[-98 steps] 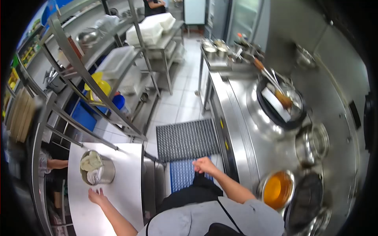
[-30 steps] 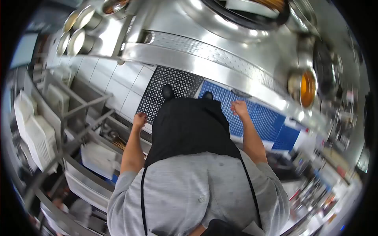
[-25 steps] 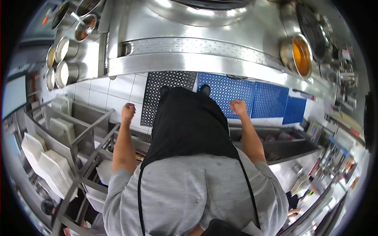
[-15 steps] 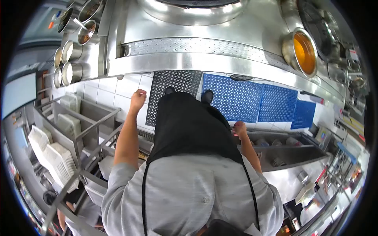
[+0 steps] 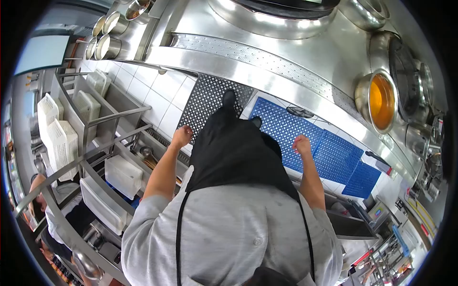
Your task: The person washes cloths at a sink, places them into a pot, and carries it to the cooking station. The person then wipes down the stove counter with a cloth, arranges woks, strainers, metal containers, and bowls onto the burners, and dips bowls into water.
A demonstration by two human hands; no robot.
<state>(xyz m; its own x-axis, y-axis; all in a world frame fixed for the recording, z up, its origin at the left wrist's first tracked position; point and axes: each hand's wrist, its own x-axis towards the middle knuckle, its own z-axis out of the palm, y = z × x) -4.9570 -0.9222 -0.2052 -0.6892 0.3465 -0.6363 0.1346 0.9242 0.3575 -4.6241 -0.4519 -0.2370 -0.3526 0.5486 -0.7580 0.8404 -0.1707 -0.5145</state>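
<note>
My left hand [image 5: 182, 137] hangs beside the black apron [image 5: 234, 152], above the edge of a black perforated floor mat [image 5: 202, 97]. Its fingers are loosely curled, with nothing visible in them. On the other side, my right hand [image 5: 301, 144] hangs over the blue perforated mats [image 5: 329, 152], fingers bent and partly apart, and no object shows in it. Neither hand touches the steel counter [image 5: 248, 66] in front of me. At the counter's right side stands a metal pot [image 5: 363, 101] with orange liquid [image 5: 383, 102] in it.
White plastic baskets [image 5: 62, 143] and a metal rack [image 5: 114, 117] stand to my left, with another person [image 5: 67, 209] beyond. Several metal pots [image 5: 109, 46] sit at the upper left. A large round steel wok station [image 5: 281, 26] lies ahead.
My body has turned and stepped, so the counter now slants across the view. My right hand has swung forward over the blue mats; the left hand has dropped back towards the apron.
</note>
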